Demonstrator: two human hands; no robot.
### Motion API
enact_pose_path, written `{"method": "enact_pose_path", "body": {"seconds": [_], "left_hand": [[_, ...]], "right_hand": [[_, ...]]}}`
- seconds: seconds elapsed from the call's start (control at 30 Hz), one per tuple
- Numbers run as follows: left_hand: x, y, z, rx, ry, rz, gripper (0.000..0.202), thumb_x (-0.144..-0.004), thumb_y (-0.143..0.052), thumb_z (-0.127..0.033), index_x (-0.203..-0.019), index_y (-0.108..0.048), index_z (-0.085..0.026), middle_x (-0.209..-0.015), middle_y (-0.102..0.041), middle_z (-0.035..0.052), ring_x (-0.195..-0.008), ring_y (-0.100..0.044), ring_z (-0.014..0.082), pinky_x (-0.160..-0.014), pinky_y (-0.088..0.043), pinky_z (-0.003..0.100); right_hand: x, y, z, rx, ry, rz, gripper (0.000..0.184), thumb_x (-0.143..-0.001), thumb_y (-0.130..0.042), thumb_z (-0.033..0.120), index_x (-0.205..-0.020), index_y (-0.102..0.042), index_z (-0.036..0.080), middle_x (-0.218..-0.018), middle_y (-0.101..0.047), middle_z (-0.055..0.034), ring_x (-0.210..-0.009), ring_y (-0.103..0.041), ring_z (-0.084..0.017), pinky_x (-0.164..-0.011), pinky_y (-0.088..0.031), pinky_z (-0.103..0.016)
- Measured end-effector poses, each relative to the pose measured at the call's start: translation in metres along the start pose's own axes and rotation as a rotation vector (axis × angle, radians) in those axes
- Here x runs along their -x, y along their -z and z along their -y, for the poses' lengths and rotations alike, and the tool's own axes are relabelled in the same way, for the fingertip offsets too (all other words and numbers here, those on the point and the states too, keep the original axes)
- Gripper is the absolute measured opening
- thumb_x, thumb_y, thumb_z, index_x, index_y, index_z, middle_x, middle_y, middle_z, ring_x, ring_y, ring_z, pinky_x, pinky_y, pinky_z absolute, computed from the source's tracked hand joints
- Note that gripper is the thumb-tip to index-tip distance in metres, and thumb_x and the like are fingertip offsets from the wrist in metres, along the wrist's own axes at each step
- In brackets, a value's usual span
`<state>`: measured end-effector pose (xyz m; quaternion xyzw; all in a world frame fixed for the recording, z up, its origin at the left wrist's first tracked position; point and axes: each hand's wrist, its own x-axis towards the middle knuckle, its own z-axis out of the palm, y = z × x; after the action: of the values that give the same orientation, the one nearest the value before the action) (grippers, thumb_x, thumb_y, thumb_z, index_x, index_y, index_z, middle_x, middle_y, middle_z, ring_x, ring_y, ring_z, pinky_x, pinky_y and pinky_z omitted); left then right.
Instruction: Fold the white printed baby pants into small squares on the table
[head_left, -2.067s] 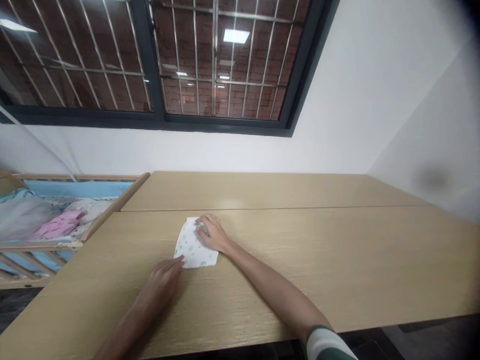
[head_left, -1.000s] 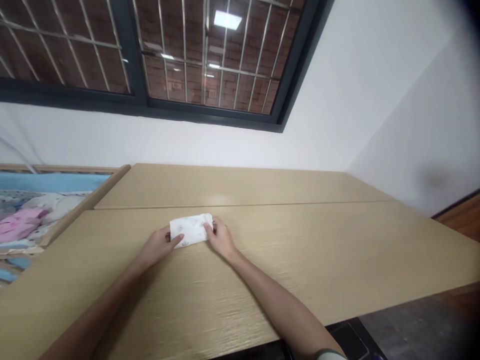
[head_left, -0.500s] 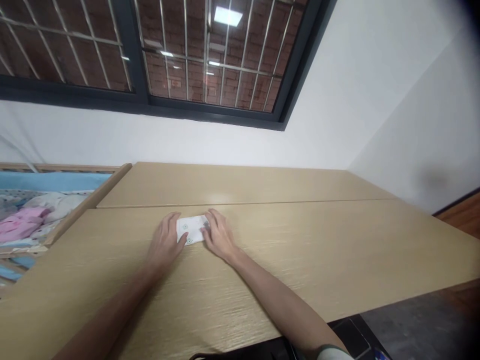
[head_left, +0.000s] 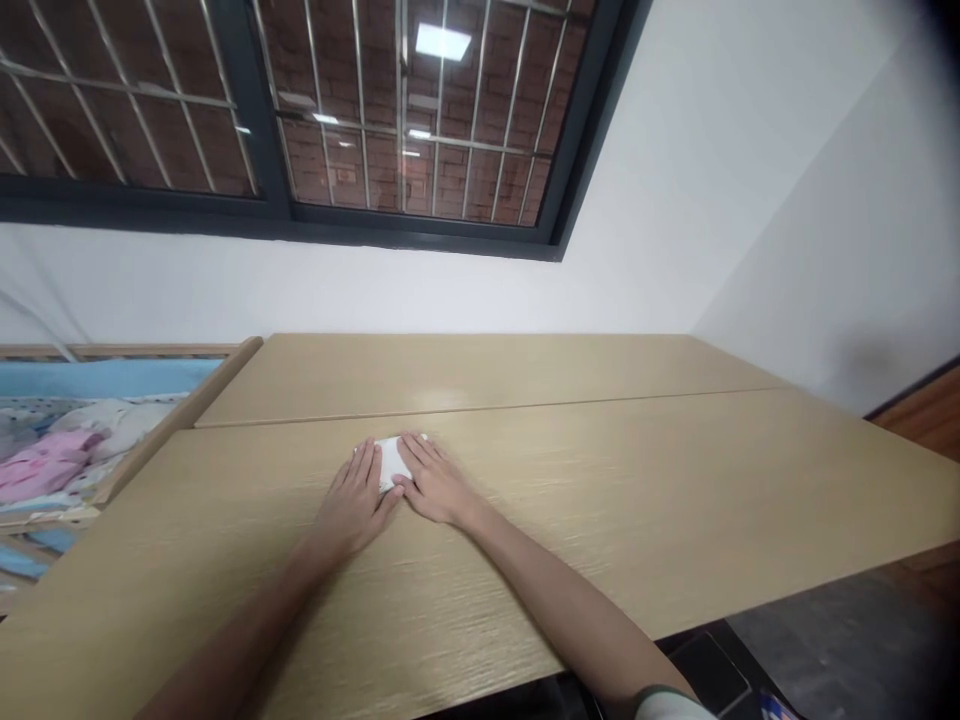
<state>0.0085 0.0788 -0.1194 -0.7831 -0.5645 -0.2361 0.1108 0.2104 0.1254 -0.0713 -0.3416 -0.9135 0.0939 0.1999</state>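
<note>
A small white folded cloth (head_left: pixel 391 462) lies on the light wooden table (head_left: pixel 600 480), left of its middle. Flat across the cloth's left side rests my left hand (head_left: pixel 358 500), fingers stretched out and pointing away from me. My right hand (head_left: pixel 435 482) lies the same way over the right side, its fingers extended. Both thumbs come close together at the near edge of the cloth. Much of the cloth, including most of its printed pattern, is covered by the hands.
A wooden crib (head_left: pixel 217 385) with blue lining stands against the table's left side, holding pink cloth (head_left: pixel 49 465) and other bedding. A dark-framed barred window (head_left: pixel 420 225) is in the wall behind. Black objects (head_left: pixel 709 665) sit below the table's near edge.
Both hands have moved inward from the edges of the cloth and now lie flat on top of it, covering more of it. The camera view has shifted slightly.
</note>
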Motion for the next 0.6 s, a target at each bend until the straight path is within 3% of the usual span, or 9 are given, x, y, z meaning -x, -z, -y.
{"method": "enact_pose_path", "body": {"seconds": [0.17,0.3,0.47,0.6], "left_hand": [[0.001,0.006,0.003,-0.008,0.056,-0.029,0.084,-0.102,-0.031,-0.063,-0.156,-0.028,0.002,-0.161,-0.033,0.0307,-0.153,-0.030,0.0403,-0.117,-0.036,0.056],[-0.004,0.016,0.010,0.027,-0.034,-0.039,0.082,-0.097,-0.044,-0.067,-0.155,-0.036,-0.010,-0.164,-0.032,0.0248,-0.152,-0.032,0.0393,-0.116,-0.037,0.054],[-0.008,0.020,0.019,0.092,-0.087,0.004,0.070,-0.096,-0.051,-0.062,-0.151,-0.044,-0.019,-0.153,-0.052,0.0173,-0.141,-0.049,0.0332,-0.113,-0.038,0.048],[-0.008,0.019,0.024,0.094,-0.087,0.014,0.059,-0.095,-0.053,-0.049,-0.147,-0.047,-0.022,-0.151,-0.055,0.0149,-0.139,-0.052,0.0313,-0.111,-0.038,0.048]], "right_hand": [[0.007,0.003,-0.005,-0.046,-0.076,0.025,0.080,-0.105,-0.039,0.057,-0.163,-0.019,0.007,-0.168,-0.021,-0.0241,-0.158,-0.017,-0.033,-0.126,-0.022,-0.053],[0.012,0.011,-0.013,-0.076,-0.093,0.054,0.091,-0.100,-0.048,0.062,-0.164,-0.016,0.006,-0.166,-0.024,-0.0281,-0.154,-0.026,-0.039,-0.122,-0.028,-0.054],[0.015,0.020,-0.024,-0.089,0.014,0.040,0.078,-0.094,-0.062,0.047,-0.162,-0.031,0.022,-0.160,-0.036,-0.0192,-0.146,-0.037,-0.037,-0.119,-0.033,-0.053],[0.014,0.020,-0.027,-0.091,0.027,0.020,0.074,-0.088,-0.066,0.030,-0.157,-0.041,0.024,-0.150,-0.046,-0.0172,-0.136,-0.047,-0.035,-0.115,-0.039,-0.052]]}}
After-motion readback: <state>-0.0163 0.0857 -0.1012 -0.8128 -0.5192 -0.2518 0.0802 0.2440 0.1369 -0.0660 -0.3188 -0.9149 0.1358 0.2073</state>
